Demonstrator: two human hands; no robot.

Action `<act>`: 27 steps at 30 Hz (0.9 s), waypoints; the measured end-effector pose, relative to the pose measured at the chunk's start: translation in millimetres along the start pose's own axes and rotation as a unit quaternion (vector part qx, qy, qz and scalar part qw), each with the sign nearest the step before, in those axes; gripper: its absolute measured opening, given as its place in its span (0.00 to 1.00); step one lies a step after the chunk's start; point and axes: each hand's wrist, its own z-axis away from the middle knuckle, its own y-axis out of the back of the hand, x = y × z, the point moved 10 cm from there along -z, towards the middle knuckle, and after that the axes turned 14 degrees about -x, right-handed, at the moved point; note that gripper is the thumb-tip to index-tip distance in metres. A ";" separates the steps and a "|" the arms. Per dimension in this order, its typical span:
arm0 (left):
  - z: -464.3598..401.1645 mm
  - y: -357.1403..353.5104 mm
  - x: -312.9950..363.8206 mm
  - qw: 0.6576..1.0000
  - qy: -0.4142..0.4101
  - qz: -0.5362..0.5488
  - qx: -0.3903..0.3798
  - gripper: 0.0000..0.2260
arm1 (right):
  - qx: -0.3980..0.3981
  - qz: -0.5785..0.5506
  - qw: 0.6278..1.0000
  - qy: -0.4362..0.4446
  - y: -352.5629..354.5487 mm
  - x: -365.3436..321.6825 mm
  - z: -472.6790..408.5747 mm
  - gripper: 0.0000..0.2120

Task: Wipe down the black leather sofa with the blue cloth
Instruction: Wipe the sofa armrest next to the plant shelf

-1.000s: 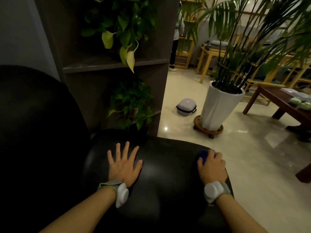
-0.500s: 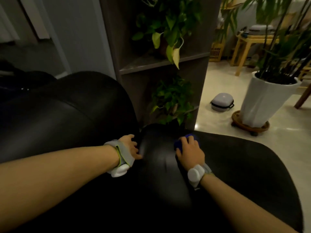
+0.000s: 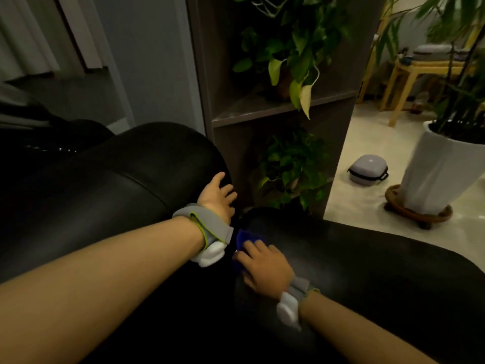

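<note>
The black leather sofa [image 3: 110, 195] fills the near and left of the scene, its rounded armrest running off to the right. Behind it stands a dark shelf unit [image 3: 236, 109] with trailing green plants [image 3: 286, 51]; far right, a white planter [image 3: 441, 174] sits on a wooden ring on the pale floor, a small grey case [image 3: 368, 170] beside it. The left hand [image 3: 217, 197] lies with its grip apart, fingers spread on the sofa's back cushion. The right hand [image 3: 265, 266] presses the blue cloth [image 3: 242, 239] onto the armrest, grip clamped on it, just beside the left wrist.
</note>
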 end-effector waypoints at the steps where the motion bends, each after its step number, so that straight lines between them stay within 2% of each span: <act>1: -0.5 0.7 1.0 1.000 -0.012 0.002 -0.013 0.30 | -0.001 -0.003 1.000 -0.014 1.2 13.6 2.4 0.20; 3: 0.2 6.9 -3.3 1.000 0.002 -0.015 0.006 0.30 | -0.006 -0.028 0.995 -0.093 6.6 58.7 0.7 0.19; 5: 2.7 4.9 -5.5 1.000 0.007 -0.009 0.018 0.30 | -0.027 -0.094 0.972 -0.213 7.8 105.8 -0.1 0.21; 7: 1.8 5.8 -8.3 1.000 0.003 0.012 0.028 0.36 | -0.034 -0.123 0.955 -0.268 7.0 115.8 0.8 0.21; 9: 3.7 7.0 -12.7 0.999 0.000 0.031 0.027 0.40 | -0.011 -0.076 0.975 -0.206 11.5 85.8 -3.9 0.19; 11: 3.9 6.9 -12.2 0.999 0.000 0.037 0.031 0.41 | 0.021 -0.045 0.997 -0.060 8.8 31.0 2.9 0.18; 14: 3.1 6.9 -11.3 0.999 -0.003 0.035 0.035 0.41 | -0.011 -0.007 0.985 0.172 -15.1 -39.9 34.4 0.19; 16: 3.5 6.6 -11.9 0.999 -0.001 0.032 0.035 0.41 | -0.015 0.034 0.974 0.222 -18.2 -43.7 41.2 0.19; 18: 4.2 7.2 -11.8 0.999 0.000 0.031 0.039 0.42 | -0.003 0.033 0.985 0.170 -5.7 -16.2 23.1 0.19; 21: 5.2 5.9 -11.6 0.999 0.003 0.029 0.036 0.42 | -0.004 -0.037 0.999 -0.038 13.4 60.6 -7.9 0.18; 23: 4.5 5.8 -12.1 0.999 0.001 0.026 0.034 0.43 | -0.034 -0.097 0.981 -0.164 7.9 93.7 -10.2 0.20; 25: 4.3 6.5 -11.6 0.999 -0.003 0.026 0.033 0.43 | -0.017 -0.069 0.985 -0.159 7.5 78.9 -6.8 0.20; 27: 4.3 7.5 -11.7 0.999 -0.005 0.026 0.033 0.43 | 0.012 -0.035 0.998 -0.042 6.1 30.1 3.4 0.18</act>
